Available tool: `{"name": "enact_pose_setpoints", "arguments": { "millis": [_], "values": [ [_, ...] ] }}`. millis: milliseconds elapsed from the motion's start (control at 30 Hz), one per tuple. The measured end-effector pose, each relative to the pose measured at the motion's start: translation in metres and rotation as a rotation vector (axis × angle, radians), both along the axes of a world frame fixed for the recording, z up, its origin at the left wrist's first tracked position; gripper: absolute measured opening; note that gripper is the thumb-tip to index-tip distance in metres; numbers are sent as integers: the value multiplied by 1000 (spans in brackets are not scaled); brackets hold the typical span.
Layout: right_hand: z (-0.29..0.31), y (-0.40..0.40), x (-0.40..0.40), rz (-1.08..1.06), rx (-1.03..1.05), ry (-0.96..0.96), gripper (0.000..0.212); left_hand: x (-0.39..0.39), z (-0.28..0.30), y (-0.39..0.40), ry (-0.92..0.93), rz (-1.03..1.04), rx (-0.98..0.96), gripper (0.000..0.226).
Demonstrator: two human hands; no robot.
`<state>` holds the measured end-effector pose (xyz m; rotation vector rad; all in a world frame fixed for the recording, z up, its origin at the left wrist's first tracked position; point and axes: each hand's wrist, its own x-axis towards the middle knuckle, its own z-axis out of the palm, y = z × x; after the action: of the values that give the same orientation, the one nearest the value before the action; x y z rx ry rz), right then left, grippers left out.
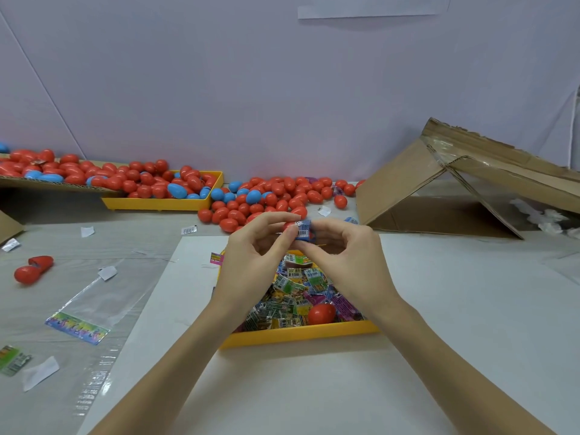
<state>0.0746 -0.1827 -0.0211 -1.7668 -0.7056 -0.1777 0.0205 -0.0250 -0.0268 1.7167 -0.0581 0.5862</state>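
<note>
Head view, looking down on left hand (257, 251) and right hand (348, 255) close together, curled fingertips of both pinching a small glossy blue sachet (303, 230); directly beneath them, a shallow yellow plastic tray (301, 335) heaped with crinkly printed sachets (290, 288) plus one smooth red egg (320, 313); beyond the fingertips, loose red and blue plastic eggs (276, 196); past the right hand, a collapsed corrugated cardboard box (398, 189).

packet (303, 230): blue | eggs (276, 196): red, blue | tray (301, 333): yellow
</note>
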Motion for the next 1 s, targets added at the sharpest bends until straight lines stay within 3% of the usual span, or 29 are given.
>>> {"name": "enact_pose_setpoints", "arguments": {
  "millis": [267,600,700,800,867,1000],
  "values": [
    [0,1,-2,-96,5,-214,32,-3,9,-2,-26,-99,-108,36],
    [2,1,-2,-33,23,-144,39,-3,9,5,-119,-67,103,43],
    [7,-1,1,100,59,100,41,-3,10,8,-161,-24,145,43],
    [17,-3,1,345,372,653,24,-2,13,11,-175,-57,155,40],
    [22,-6,0,460,507,949,30,-1,12,11,-175,-130,156,38],
    [24,-6,1,502,513,1064,27,-2,10,10,-162,-225,190,39]
  ]
}}
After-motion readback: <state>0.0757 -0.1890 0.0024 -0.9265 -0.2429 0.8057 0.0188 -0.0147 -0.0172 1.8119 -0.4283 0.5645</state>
